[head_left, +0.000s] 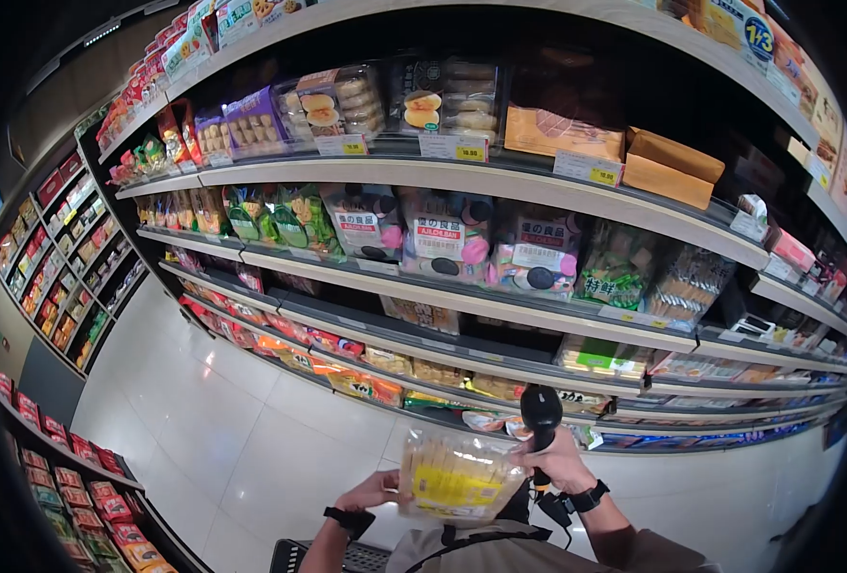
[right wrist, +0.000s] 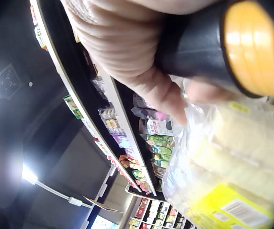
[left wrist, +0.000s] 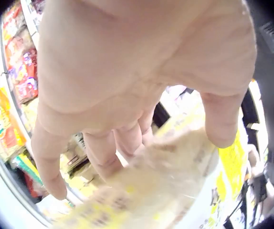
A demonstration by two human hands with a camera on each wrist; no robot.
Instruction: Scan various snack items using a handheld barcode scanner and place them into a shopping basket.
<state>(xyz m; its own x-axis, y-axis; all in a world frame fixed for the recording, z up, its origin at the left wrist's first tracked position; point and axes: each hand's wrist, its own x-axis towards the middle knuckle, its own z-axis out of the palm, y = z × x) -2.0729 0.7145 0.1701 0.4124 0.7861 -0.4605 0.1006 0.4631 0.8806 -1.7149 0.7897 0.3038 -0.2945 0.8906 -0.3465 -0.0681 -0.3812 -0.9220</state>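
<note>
Fingers (left wrist: 99,152) of the left hand (head_left: 371,492) pinch a clear bag (head_left: 454,477) of pale snacks at lower centre; the right hand (head_left: 559,460) grips a scanner (head_left: 541,413).

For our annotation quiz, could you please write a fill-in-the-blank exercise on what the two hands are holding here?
The left hand holds a clear packet with a ____ label. The right hand grips a ____ handheld scanner. The scanner's head sticks out ____ the right hand.
Missing words: yellow; black; above.
</note>
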